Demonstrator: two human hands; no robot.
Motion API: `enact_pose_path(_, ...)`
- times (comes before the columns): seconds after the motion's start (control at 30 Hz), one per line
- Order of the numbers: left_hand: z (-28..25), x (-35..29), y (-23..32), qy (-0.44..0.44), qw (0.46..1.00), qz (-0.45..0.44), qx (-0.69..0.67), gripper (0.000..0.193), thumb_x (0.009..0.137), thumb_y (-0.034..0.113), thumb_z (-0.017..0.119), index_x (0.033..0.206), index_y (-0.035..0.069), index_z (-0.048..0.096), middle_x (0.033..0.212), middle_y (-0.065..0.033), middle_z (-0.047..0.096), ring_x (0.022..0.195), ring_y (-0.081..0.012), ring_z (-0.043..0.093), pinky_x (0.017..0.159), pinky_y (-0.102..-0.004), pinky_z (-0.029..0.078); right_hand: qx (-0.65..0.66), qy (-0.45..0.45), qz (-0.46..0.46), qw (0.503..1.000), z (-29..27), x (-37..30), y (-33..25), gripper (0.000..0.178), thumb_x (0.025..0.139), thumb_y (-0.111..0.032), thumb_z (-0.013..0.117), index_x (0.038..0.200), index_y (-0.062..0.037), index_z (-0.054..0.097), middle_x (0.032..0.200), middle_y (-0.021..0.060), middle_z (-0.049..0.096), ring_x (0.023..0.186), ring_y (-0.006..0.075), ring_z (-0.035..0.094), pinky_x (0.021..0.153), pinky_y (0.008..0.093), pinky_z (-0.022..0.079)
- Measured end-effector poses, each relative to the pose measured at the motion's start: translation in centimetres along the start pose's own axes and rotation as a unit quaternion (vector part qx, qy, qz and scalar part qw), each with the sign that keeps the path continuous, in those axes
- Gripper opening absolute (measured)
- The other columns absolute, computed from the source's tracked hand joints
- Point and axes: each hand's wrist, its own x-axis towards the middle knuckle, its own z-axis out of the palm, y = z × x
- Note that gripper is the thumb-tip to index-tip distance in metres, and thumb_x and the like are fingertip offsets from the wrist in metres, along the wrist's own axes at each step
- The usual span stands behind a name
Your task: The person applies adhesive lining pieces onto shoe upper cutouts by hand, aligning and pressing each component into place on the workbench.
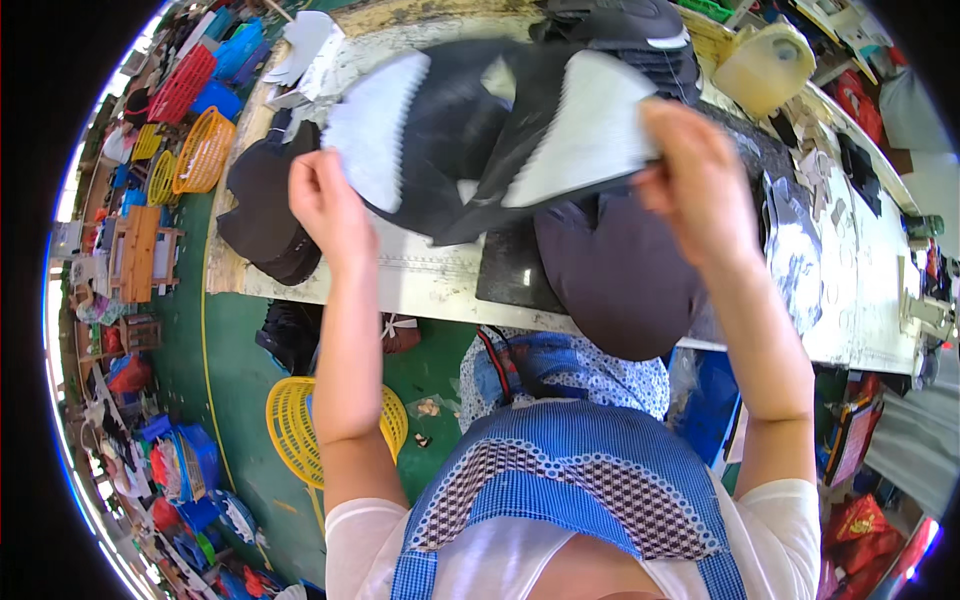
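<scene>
Above the worktable, a flexible black sheet piece (455, 130) with white saw-toothed panels at both ends is stretched between my hands. It has small openings in its middle and looks like a cut shoe-upper part. My left hand (332, 200) pinches its left end by the white panel. At the right end, my right hand (700, 180), slightly blurred, grips the edge of the other white panel. Below it lie dark rounded pieces (625, 280) that overhang the table's front edge. A stack of dark cut pieces (268, 215) sits beside my left hand.
The white worktable (430, 268) also bears a black stack (625, 30) at the back, a yellowish container (765, 70), white cut pieces (302, 50) and clear plastic-like sheets (793, 245). A yellow basket (290, 430) stands on the green floor.
</scene>
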Motion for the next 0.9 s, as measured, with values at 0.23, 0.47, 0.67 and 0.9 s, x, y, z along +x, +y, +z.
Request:
enact_pose_path(0.23,-1.3,0.1,-3.5,-0.078,0.891,0.24,0.377,0.029,0.094,0.021,0.066,0.111,-0.002,0.061,0.101,-0.0124,0.066,0.098,-0.0222,0.061,0.088,-0.0323,0.047,0.073,0.036,0.037,0.996,-7.3,-10.8,2.4,0.023,0.103,-0.02,0.052,0.097,0.0014,0.058,0.078,0.0173,0.07,0.062,0.0174,0.068,0.058,0.0232,0.055)
enact_pose_path(0.47,7.0,-11.6,5.2,-0.552,0.769,0.318,0.047,0.044,0.086,0.023,0.071,0.125,0.005,0.06,0.127,-0.0114,0.061,0.12,-0.0272,0.057,0.101,-0.0414,0.044,0.167,0.07,0.275,0.944,-6.4,-16.1,9.9,0.032,0.101,-0.025,0.057,0.103,0.0063,0.063,0.093,0.0179,0.072,0.078,0.0181,0.072,0.061,0.0244,0.056)
enact_pose_path(0.67,7.3,-16.0,4.1,-0.64,0.677,0.35,0.096,0.052,0.078,0.023,0.076,0.126,0.007,0.061,0.13,-0.0115,0.061,0.121,-0.03,0.058,0.101,-0.0437,0.045,-0.074,0.205,0.013,0.976,-15.5,-13.2,8.3,0.012,0.092,-0.012,0.066,0.088,-0.0009,0.069,0.078,0.0059,0.068,0.066,0.0111,0.062,0.061,0.0255,0.049)
enact_pose_path(0.9,7.7,-14.9,5.6,-0.575,0.732,0.361,0.049,0.049,0.077,0.026,0.078,0.121,0.007,0.063,0.123,-0.0143,0.061,0.114,-0.034,0.059,0.097,-0.0479,0.045,-0.456,0.218,-0.151,0.849,-25.2,-8.4,10.5,0.006,0.082,-0.01,0.073,0.084,-0.0045,0.071,0.085,0.005,0.064,0.079,0.0196,0.058,0.073,0.0327,0.045)
